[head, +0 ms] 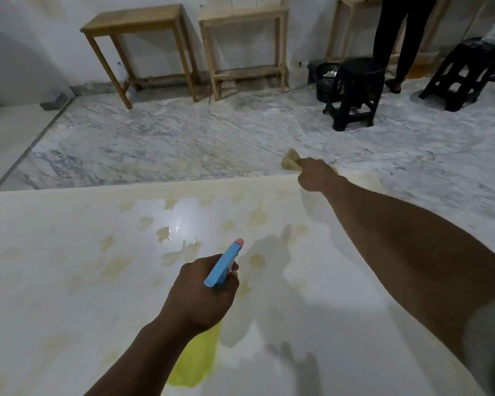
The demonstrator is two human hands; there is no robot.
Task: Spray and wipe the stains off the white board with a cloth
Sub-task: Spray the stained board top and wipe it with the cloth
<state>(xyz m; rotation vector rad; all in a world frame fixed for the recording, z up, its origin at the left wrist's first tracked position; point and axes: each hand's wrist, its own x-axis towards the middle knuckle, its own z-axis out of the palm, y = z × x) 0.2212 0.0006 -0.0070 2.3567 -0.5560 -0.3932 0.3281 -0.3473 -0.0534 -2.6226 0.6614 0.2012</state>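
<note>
The left hand (200, 295) is wrapped around a spray bottle (223, 262) with a blue head, pink nozzle and yellow-green body, held over the near middle of the white board (69, 281). The right hand (316, 175) clutches a bunched yellowish cloth (290, 160) at the board's far edge. Pale yellow stains (166, 232) dot the glossy, wet-looking surface between the two hands. Beyond the far edge lies open marble floor (183, 144), then two wooden tables (137, 24) by the wall, a black stool (355, 90), a black basket (326, 78) and a standing person's legs (397, 38).
</note>
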